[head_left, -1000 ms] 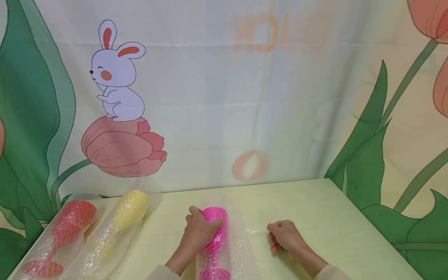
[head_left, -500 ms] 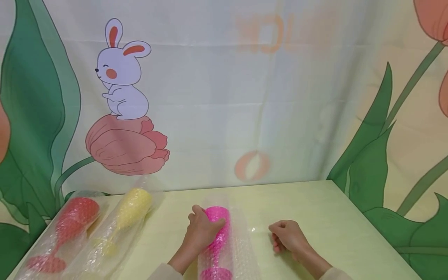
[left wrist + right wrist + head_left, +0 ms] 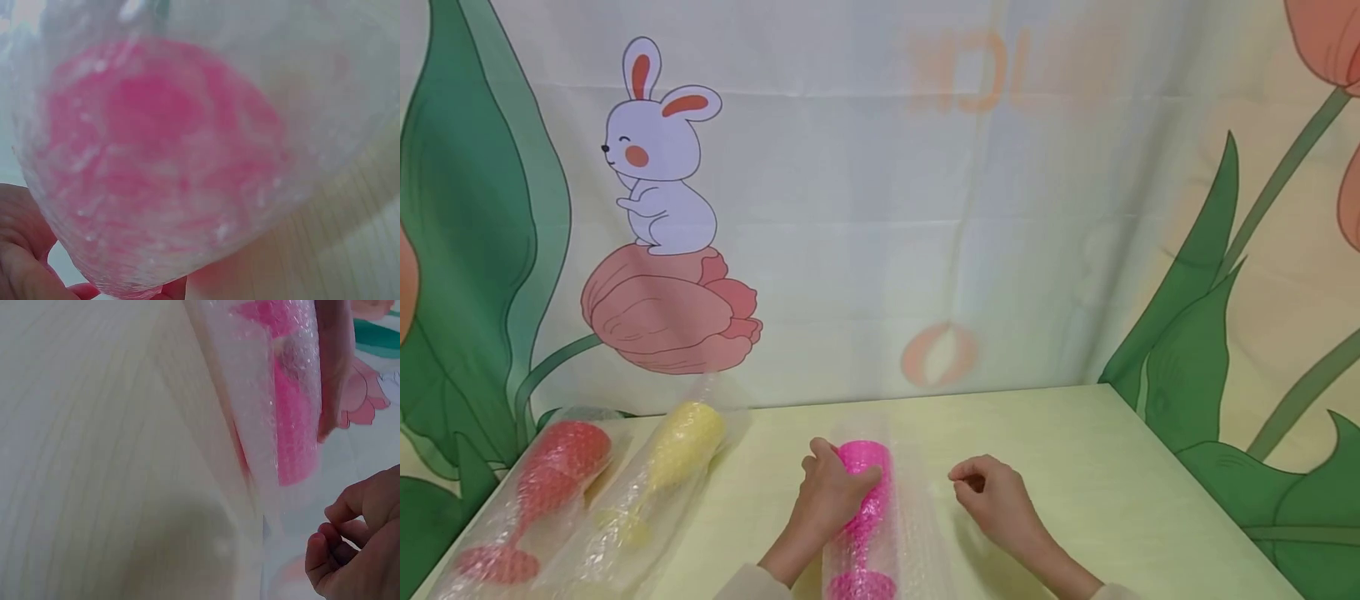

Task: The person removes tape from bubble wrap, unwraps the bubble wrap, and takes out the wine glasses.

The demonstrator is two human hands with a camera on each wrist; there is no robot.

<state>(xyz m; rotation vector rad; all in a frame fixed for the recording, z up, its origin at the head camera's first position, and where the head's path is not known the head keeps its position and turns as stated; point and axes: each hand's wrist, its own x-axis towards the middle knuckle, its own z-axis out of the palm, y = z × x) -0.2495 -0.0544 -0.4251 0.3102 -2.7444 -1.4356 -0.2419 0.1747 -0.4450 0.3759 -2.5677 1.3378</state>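
A bright pink stemmed goblet (image 3: pixel 865 475), wrapped in clear bubble wrap (image 3: pixel 917 533), lies at the table's middle with its bowl away from me. My left hand (image 3: pixel 831 496) grips the bowl through the wrap, thumb over the top and fingers at its left side. In the left wrist view the pink goblet (image 3: pixel 169 125) fills the picture behind the bubbles. To the right of the wrap's flap, my right hand (image 3: pixel 996 500) hovers with fingers curled and thumb near the index fingertip. Between the fingertips of the right hand (image 3: pixel 365 537) nothing shows clearly; thin clear film could be hidden.
On the left, a red goblet (image 3: pixel 561 458) and a yellow goblet (image 3: pixel 688 442) lie side by side, both in bubble wrap. The pale yellow table (image 3: pixel 1097 467) ends at a printed cloth backdrop (image 3: pixel 820 208) with a rabbit and tulips.
My right hand has risen from the tabletop and shifted left towards the wrapped pink goblet, turning so its thumb side shows. The left hand keeps its grip. The head view has shifted slightly.
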